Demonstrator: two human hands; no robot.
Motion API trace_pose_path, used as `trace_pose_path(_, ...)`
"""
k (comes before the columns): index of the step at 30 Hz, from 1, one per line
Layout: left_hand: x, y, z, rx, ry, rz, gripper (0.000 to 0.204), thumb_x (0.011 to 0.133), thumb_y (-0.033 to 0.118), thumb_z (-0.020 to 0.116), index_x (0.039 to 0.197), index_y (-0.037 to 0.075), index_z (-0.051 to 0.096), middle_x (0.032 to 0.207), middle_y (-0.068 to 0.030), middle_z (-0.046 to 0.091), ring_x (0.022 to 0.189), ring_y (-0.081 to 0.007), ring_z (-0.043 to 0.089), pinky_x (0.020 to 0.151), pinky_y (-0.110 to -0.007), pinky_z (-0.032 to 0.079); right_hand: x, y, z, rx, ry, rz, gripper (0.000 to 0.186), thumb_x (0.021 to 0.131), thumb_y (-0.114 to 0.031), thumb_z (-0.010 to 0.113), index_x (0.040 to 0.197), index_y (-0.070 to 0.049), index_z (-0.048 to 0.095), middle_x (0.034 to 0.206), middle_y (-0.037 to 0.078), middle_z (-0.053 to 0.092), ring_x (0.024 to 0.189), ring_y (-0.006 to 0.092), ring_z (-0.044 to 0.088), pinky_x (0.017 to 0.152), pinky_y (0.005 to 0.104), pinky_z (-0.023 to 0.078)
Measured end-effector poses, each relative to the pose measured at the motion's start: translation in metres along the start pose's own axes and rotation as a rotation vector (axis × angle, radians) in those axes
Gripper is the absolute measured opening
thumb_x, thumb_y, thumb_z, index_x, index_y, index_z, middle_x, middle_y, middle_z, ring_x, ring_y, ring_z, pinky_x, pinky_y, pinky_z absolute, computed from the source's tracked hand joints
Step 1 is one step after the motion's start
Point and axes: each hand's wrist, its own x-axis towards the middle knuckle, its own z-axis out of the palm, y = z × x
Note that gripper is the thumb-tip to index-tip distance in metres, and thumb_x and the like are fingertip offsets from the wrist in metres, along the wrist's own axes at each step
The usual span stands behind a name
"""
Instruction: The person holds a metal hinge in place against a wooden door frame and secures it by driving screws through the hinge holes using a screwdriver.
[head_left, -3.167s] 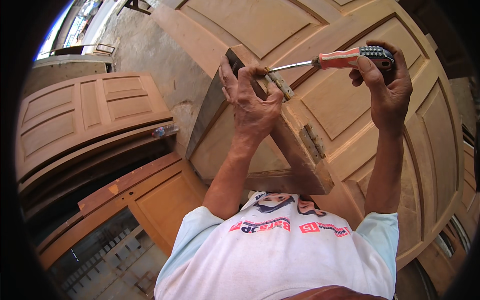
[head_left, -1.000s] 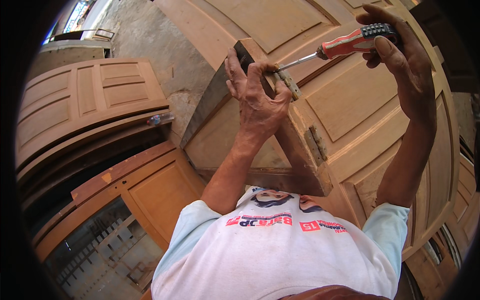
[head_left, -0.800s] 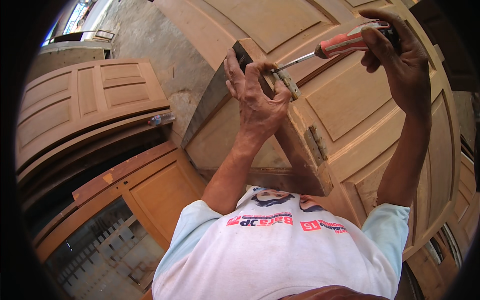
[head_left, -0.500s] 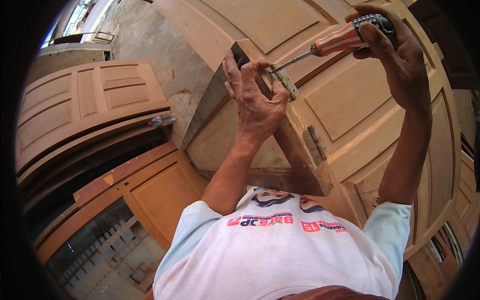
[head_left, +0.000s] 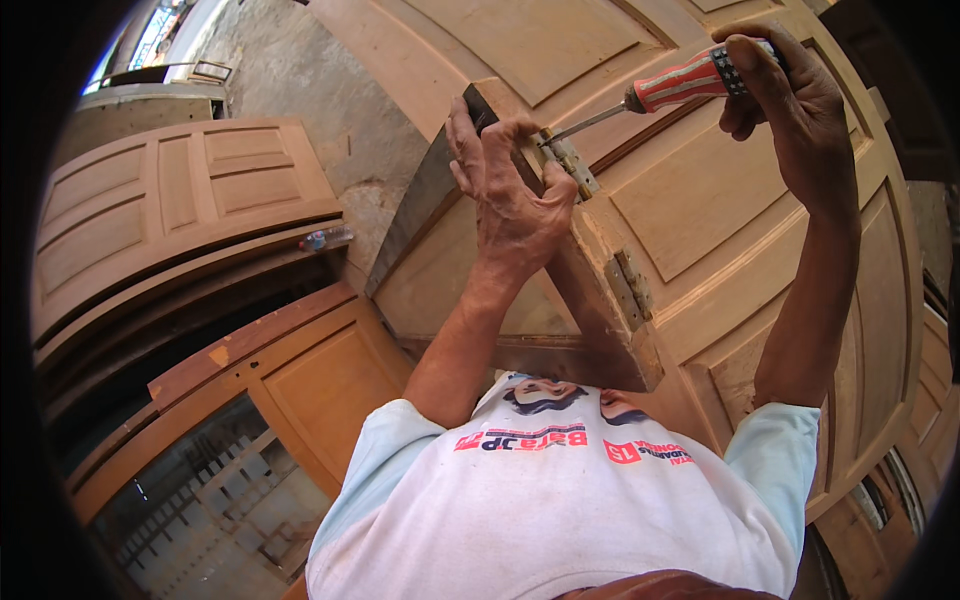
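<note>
My right hand (head_left: 790,115) is closed round the back end of a screwdriver (head_left: 685,85), whose handle is striped red and white with a dark starred end. Its thin metal shaft slants down to the left, and the tip meets a metal hinge (head_left: 568,165) on the edge of a wooden frame (head_left: 590,250). Beside that hinge, my left hand (head_left: 520,205) grips the frame's edge, thumb and forefinger close to the screwdriver's tip. A second hinge (head_left: 630,285) sits lower along the same edge. Any screw under the tip is too small to make out.
Behind the frame lies a large panelled wooden door (head_left: 690,210). More panelled doors (head_left: 180,190) are stacked at the left, with a small plastic bottle (head_left: 325,238) on their edge. An orange-brown door with a glass pane (head_left: 320,380) leans at the lower left.
My right hand has shifted slightly down and its fingers have turned round the handle, which shows a different side. The tip stays at the hinge. My left hand has not visibly moved.
</note>
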Motion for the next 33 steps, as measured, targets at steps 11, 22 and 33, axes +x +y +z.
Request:
trace_pose_path(11, -0.003, -0.015, -0.004, -0.048, -0.019, 0.011, 0.046, 0.084, 0.013, 0.066, 0.128, 0.006, 0.054, 0.162, -0.0426, 0.021, 0.158, -0.0572, 0.011, 0.121, -0.074, 0.013, -0.005, -0.012, 0.027, 0.221, 0.081, 0.002, 0.04, 0.11, -0.039, 0.062, 0.128, -0.004, 0.067, 0.089, 0.004, 0.074, 0.071, 0.0085, 0.072, 0.063, 0.0237, 0.058)
trace_pose_path(22, 0.001, 0.002, 0.003, -0.003, -0.008, 0.006, 0.044, 0.085, 0.006, 0.067, 0.128, 0.003, 0.058, 0.16, -0.0395, 0.032, 0.159, -0.049, 0.023, 0.122, -0.053, 0.032, -0.001, 0.009, -0.008, 0.031, -0.054, 0.037, 0.045, 0.11, -0.044, 0.059, 0.132, -0.005, 0.066, 0.085, 0.003, 0.073, 0.07, 0.0082, 0.071, 0.064, 0.0247, 0.06)
trace_pose_path(33, -0.002, -0.003, -0.003, 0.019, 0.002, -0.012, 0.044, 0.085, 0.008, 0.067, 0.129, 0.004, 0.058, 0.16, -0.0397, 0.031, 0.159, -0.048, 0.025, 0.122, -0.051, 0.032, -0.015, -0.001, 0.017, 0.096, -0.012, -0.033, 0.043, 0.107, -0.034, 0.068, 0.138, -0.004, 0.063, 0.086, 0.001, 0.071, 0.077, 0.0077, 0.071, 0.069, 0.024, 0.058)
